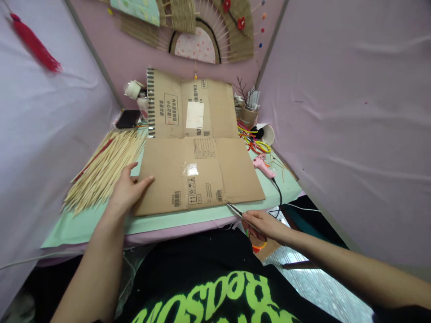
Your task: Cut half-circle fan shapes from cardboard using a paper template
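A flattened cardboard box (164, 163) lies across the table, its far half bent upward and printed with dark lettering. My left hand (126, 188) grips its left edge, with the thumb on top and some fingers hidden beyond the edge. In my right hand (261, 225) is a pair of scissors (235, 209) with an orange and yellow handle. The blade tips touch or nearly touch the cardboard's near edge, right of the middle. Whether the blades are around the cardboard I cannot tell.
Many thin wooden sticks (104, 168) lie at left, near a dark phone (128, 119). At right are a pink glue gun (263, 166) with a black cord, colourful pipe cleaners (257, 146) and a container (248, 115). The green tabletop (89, 229) ends near my body.
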`<state>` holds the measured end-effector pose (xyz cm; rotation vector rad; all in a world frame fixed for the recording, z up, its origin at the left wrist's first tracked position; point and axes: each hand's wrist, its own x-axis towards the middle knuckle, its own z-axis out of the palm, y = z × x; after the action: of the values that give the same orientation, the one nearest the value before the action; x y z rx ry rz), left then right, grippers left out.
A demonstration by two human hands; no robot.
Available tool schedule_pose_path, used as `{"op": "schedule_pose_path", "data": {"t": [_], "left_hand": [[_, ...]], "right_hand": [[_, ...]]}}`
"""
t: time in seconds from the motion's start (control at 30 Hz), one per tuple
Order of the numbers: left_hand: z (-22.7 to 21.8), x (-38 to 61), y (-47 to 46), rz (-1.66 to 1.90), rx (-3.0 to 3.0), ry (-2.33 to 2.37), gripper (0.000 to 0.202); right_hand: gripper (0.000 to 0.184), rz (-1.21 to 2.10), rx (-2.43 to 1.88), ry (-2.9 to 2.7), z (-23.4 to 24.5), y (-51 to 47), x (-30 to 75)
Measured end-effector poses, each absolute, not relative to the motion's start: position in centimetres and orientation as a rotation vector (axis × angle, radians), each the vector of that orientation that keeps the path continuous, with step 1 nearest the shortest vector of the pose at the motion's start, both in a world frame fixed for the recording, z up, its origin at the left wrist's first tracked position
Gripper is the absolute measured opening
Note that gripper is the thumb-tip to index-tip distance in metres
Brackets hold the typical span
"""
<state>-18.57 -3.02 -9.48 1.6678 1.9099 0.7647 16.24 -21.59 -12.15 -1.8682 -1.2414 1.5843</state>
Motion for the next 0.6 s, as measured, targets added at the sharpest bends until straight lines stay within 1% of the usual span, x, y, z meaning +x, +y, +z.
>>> {"op": "schedule_pose_path", "data": {"t": [0.1,0.27,0.47,0.6], "left_hand": [[-10.0,-18.4,-2.3,0.725,1.688,2.008,0.081],[-11.1,-18.0,-2.2,0.775,1.717,2.104,0.068],[-11.4,-17.7,-2.6,0.832,1.753,2.105,0.062],[-11.5,-17.6,-2.7,0.814,1.756,2.128,0.062]], "right_hand": [[0.044,1.589,-1.824,-1.271,-12.3,-21.5,16.2],[0.046,1.486,-1.798,-1.365,-12.8,-21.6,16.0],[0.051,1.454,-1.802,-1.428,-13.3,-21.7,16.9],[0.05,1.477,-1.823,-1.41,-13.1,-21.8,16.8]]}}
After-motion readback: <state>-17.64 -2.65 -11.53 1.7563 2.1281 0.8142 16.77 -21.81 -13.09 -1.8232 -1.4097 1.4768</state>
